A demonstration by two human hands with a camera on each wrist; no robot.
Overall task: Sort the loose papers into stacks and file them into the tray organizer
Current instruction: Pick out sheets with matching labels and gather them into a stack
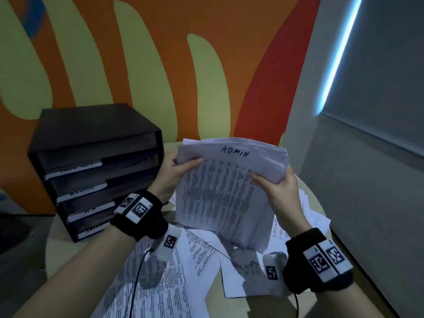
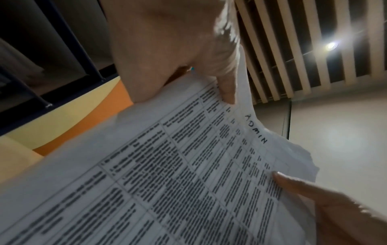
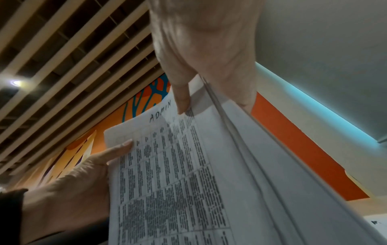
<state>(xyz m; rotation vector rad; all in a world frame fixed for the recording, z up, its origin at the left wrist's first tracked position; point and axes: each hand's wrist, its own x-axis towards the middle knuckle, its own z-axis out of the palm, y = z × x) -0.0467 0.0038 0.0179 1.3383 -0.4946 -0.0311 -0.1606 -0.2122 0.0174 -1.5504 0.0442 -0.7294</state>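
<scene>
**Papers marked ADMIN held up in both hands**

Papers in a thick stack (image 1: 229, 187) are gripped at the two upper corners and held upright above the table. The left hand (image 1: 173, 175) clasps the stack's upper left corner, thumb across the printed front sheet and fingers curled behind; the left wrist view shows the thumb (image 2: 227, 89) pressed on the top sheet close to the handwritten word ADMIN. The right hand (image 1: 281, 191) clasps the stack's right edge, thumb on the front and fingers wrapped behind, and the right wrist view shows its thumb (image 3: 183, 99) pinning the top sheet while several sheets fan apart at that edge. The front sheet carries a printed table with ADMIN written by hand along its top margin. Both wrists wear black bands with white coded markers.

Below the stack, loose papers (image 1: 160, 278) lie scattered and overlapping on the round table (image 1: 57, 244). To the left of the stack, apart from it, stands the black tray organizer (image 1: 91, 161), its four tiers each fronted by a white label strip; one label reads ADMIN, the others are too blurred to read. Behind the stack rises an orange and pale green wall (image 1: 160, 65).
</scene>
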